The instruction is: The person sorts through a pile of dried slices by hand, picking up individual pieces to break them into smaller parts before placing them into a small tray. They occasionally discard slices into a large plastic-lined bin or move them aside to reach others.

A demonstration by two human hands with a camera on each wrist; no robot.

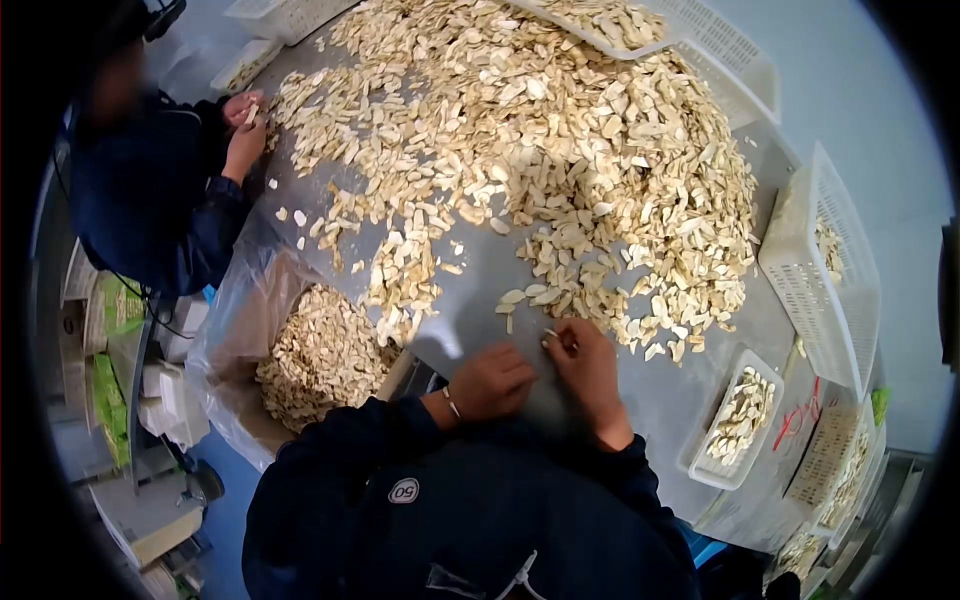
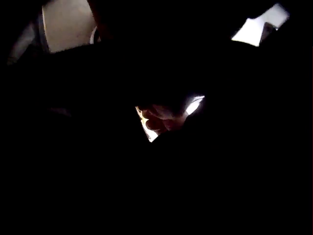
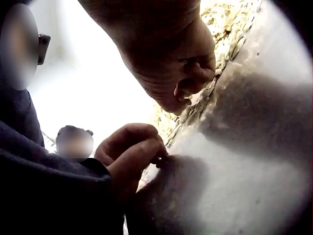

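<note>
My right hand (image 1: 585, 365) is at the near side of the metal table (image 1: 480, 285), and its thumb and index finger pinch a small pale dried slice (image 1: 548, 338). Close on its left is my left hand (image 1: 492, 382), fingers curled and thumb tip against them; I cannot tell whether something small is between them. In the right wrist view the right hand (image 3: 171, 63) hangs above the left hand (image 3: 129, 152). A few loose slices (image 1: 512, 297) lie just beyond my fingertips, in front of a large heap of dried slices (image 1: 600, 150). The left wrist view is mostly dark.
A plastic-lined box (image 1: 225, 340) full of slices stands at the left table edge. On the right are a small white tray (image 1: 697, 462) of slices, a white perforated basket (image 1: 815, 300) and red string (image 1: 790, 428). Another person (image 1: 150, 200) works at the far left.
</note>
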